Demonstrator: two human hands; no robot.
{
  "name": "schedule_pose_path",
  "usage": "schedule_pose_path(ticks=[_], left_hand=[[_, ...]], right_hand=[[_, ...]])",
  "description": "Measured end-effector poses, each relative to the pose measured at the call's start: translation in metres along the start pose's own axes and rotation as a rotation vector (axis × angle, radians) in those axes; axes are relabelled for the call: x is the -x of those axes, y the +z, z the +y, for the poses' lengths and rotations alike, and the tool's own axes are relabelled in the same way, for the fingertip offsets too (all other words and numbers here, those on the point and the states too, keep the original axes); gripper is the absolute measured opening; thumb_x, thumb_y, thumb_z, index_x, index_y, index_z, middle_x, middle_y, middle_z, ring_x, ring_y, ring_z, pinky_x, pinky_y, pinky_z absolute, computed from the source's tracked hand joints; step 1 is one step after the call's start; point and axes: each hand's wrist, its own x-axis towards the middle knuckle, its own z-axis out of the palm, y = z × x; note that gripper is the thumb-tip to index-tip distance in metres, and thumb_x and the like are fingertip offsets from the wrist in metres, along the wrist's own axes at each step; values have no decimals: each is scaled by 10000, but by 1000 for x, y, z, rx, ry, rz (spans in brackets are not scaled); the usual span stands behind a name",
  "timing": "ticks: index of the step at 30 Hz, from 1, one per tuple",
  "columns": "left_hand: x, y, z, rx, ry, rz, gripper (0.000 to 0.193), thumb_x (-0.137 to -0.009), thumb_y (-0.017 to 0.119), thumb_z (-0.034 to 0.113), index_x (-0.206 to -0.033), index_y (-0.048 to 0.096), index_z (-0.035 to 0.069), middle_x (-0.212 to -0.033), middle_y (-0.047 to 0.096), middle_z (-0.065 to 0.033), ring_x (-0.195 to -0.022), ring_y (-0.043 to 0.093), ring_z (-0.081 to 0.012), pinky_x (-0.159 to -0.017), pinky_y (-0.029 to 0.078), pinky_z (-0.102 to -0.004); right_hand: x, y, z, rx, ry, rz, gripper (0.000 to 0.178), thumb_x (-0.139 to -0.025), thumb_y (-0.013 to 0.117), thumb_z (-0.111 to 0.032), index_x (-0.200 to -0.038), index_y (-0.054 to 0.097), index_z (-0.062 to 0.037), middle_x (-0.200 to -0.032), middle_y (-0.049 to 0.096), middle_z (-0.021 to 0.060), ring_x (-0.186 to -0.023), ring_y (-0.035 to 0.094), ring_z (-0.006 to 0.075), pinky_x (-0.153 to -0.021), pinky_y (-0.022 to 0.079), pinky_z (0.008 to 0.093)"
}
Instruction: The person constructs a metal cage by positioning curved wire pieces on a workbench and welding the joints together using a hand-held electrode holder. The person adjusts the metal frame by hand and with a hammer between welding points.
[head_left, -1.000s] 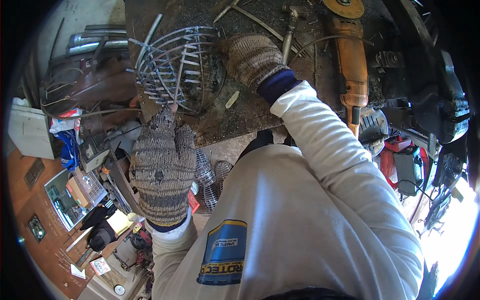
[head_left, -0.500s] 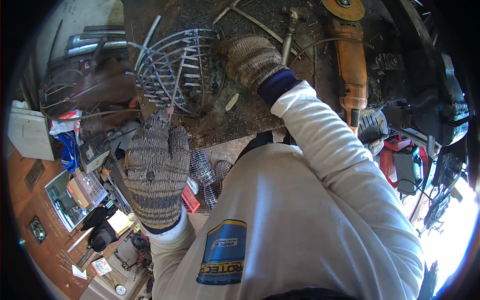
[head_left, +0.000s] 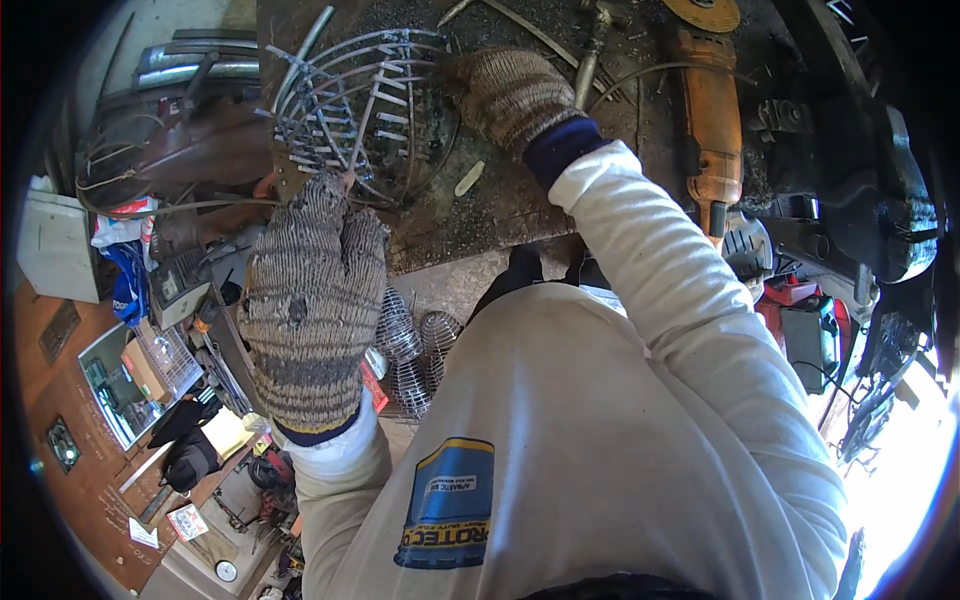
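A curved frame of welded metal rods (head_left: pixel 350 110), with several short crossbars, rests on the dark workbench (head_left: pixel 520 215). My left hand (head_left: pixel 312 300), in a striped knitted glove with worn holes, is closed at the frame's near edge. One bare fingertip pokes out beside a rod there. To the right of the frame, my right hand (head_left: pixel 515 100), in a matching glove, is curled low over the bench beside the rod ends. Its fingertips are hidden, so what they hold cannot be made out. A small pale sliver (head_left: pixel 469 179) lies between the hands.
Right of my right hand lie a hammer (head_left: pixel 592 55) and an orange angle grinder (head_left: pixel 712 130). A thin bent rod (head_left: pixel 650 70) crosses behind the grinder. Wire cages (head_left: pixel 400 345) stand below the bench edge. Metal pipes (head_left: pixel 195 70) are stacked at the far left.
The whole view has shifted slightly, so bench, frame and tools sit higher in the picture. Both hands keep nearly the same places beside the frame.
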Motion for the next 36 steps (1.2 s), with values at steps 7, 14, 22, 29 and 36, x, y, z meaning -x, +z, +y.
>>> schedule_pose_path(ticks=[7,14,22,29,36], left_hand=[[1,3,-2,-17,11,14,323,-864,716,202,-1156,688,66,-992,702,-198,-906,683,-375,-807,546,-458],[9,11,7,-31,-107,-28,334,-856,735,210,-1164,697,84,-1023,707,-170,-924,684,-344,-833,545,-440],[15,17,4,41,-53,38,364,-858,740,187,-1206,692,90,-1086,699,-149,-963,676,-313,-875,537,-417],[4,10,12,166,-237,-120,397,-838,692,128,-1233,674,89,-1039,702,-159,-892,691,-312,-792,556,-404],[11,11,4,326,-256,-109,489,-802,710,107,-1284,637,73,-1024,712,-163,-845,716,-323,-761,576,-390]], right_hand=[[-1,-3,-4,83,13,-12,326,-863,662,-247,-1179,703,-178,-1051,721,155,-982,689,354,-865,553,453],[0,3,-1,98,-1,-19,312,-882,639,-240,-1182,696,-177,-1048,719,158,-970,691,357,-863,553,454],[-2,-8,5,-86,-51,28,381,-924,650,-294,-1282,661,-165,-1139,711,145,-1044,680,341,-909,546,414],[1,-24,0,-221,24,-37,415,-877,721,-210,-1277,664,-115,-1176,706,142,-1096,677,295,-945,538,366],[3,-22,-10,-207,69,-53,379,-880,692,-183,-1256,682,-135,-1129,715,150,-1049,689,306,-917,543,373]])
